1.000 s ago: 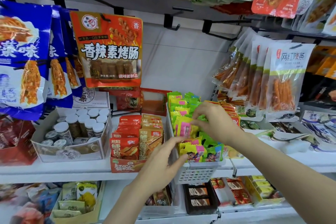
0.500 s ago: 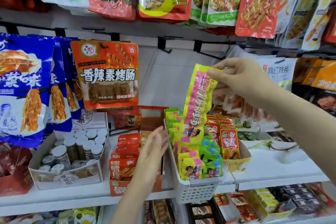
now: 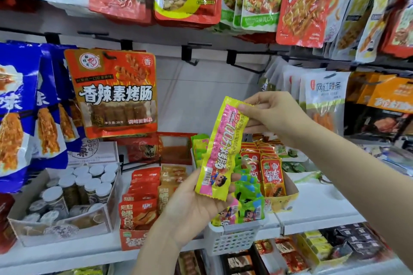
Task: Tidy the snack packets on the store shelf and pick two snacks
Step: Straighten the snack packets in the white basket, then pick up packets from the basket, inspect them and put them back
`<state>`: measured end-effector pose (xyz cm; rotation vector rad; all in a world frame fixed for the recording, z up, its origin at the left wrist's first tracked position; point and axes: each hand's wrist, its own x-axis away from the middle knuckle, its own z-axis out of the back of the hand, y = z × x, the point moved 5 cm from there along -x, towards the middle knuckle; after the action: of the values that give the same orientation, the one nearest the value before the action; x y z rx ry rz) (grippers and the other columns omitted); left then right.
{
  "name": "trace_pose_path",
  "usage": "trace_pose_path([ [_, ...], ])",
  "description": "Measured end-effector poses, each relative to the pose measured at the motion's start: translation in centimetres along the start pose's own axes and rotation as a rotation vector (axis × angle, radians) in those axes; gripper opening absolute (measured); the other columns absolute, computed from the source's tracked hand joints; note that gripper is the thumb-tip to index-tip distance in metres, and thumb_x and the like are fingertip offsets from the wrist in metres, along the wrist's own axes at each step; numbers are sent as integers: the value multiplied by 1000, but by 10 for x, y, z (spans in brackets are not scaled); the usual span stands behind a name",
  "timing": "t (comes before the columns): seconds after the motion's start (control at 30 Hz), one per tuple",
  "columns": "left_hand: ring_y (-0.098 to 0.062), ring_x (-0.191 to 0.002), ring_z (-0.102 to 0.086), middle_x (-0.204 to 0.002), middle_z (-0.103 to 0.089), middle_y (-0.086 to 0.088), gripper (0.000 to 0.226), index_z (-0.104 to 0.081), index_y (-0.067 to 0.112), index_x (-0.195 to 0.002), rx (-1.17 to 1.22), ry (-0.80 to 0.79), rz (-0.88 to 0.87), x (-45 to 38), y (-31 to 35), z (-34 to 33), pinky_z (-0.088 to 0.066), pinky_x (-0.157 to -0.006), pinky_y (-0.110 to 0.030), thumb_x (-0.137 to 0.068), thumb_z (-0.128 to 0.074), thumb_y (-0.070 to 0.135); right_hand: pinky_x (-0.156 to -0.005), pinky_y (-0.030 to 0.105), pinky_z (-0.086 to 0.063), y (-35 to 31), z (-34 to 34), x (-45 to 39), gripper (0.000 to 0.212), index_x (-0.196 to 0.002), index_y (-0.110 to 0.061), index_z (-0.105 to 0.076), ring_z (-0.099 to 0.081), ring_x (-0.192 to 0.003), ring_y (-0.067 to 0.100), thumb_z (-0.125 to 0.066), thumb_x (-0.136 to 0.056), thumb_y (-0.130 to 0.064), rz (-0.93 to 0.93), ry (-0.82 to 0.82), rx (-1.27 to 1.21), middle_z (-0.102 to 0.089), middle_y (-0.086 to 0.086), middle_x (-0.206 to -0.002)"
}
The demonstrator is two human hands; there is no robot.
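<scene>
Since half a second ago the left hand (image 3: 192, 205) has risen from the shelf to cup the bottom of the long yellow-and-pink snack packet (image 3: 220, 149); the right hand (image 3: 274, 116) pinches its top edge, holding it tilted above the white slotted plastic basket (image 3: 234, 239) of similar packets.

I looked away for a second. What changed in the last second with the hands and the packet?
The right hand lifted a long yellow-and-pink snack packet up out of the white plastic basket; the left hand rose from the basket's edge to hold its lower end. The basket and the other packets stayed put.
</scene>
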<state>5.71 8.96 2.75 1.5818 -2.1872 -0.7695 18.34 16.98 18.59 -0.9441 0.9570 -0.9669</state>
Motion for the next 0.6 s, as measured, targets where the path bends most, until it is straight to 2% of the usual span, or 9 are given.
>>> trace_pose_path([
  [0.13,-22,-71,-59,-93,-60,-18,49,-62,-7,-124,146,-22,58,3,-1,1,-56,-62,-30,-89,-69,26,-62,27,-60,4,-1,0,16,-99,0,-68,-73,-73,20,-70,-88,-12,33,13,-55,-75,15,-86],
  [0.23,-15,-69,-63,-89,-64,-12,64,-63,-5,-125,140,27,-39,2,7,3,-56,-58,-21,-68,-88,9,-71,31,-61,9,-2,3,19,-104,-7,-72,-74,-87,22,-66,-91,-20,26,-21,-88,-75,12,-98],
  [0.33,-17,-91,-73,-109,-74,-7,41,-73,13,-114,-322,221,-297,5,19,3,-56,-71,-18,-73,-77,16,-81,38,-60,19,-6,6,33,-116,-15,-65,-72,-97,26,-48,-100,-38,-93,-132,-241,-74,10,-108],
  [0.4,-17,-97,-72,-106,-75,-3,30,-74,23,-106,-563,331,-469,9,24,-1,-54,-72,-18,-77,-76,21,-86,38,-59,22,-9,9,44,-122,-13,-62,-71,-103,25,-44,-99,-47,-128,-180,-321,-73,9,-112],
  [0.43,-16,-95,-72,-103,-76,-1,27,-73,24,-105,-612,373,-527,11,24,0,-54,-71,-17,-78,-76,20,-85,36,-59,23,-10,9,45,-121,-10,-62,-71,-103,24,-49,-97,-45,-113,-187,-325,-73,10,-111],
  [0.5,-15,-93,-72,-101,-76,1,26,-71,23,-106,-672,433,-591,15,25,0,-54,-70,-18,-81,-77,16,-79,30,-60,23,-11,11,33,-117,-3,-65,-72,-97,24,-60,-95,-27,-44,-140,-271,-75,12,-103],
  [0.6,-21,-101,-71,-109,-74,-4,26,-72,21,-109,-572,353,-518,14,24,-2,-57,-75,-25,-84,-72,26,-71,26,-60,24,-8,9,14,-103,-3,-70,-74,-87,23,-64,-90,-8,10,-29,-226,-76,12,-95],
])
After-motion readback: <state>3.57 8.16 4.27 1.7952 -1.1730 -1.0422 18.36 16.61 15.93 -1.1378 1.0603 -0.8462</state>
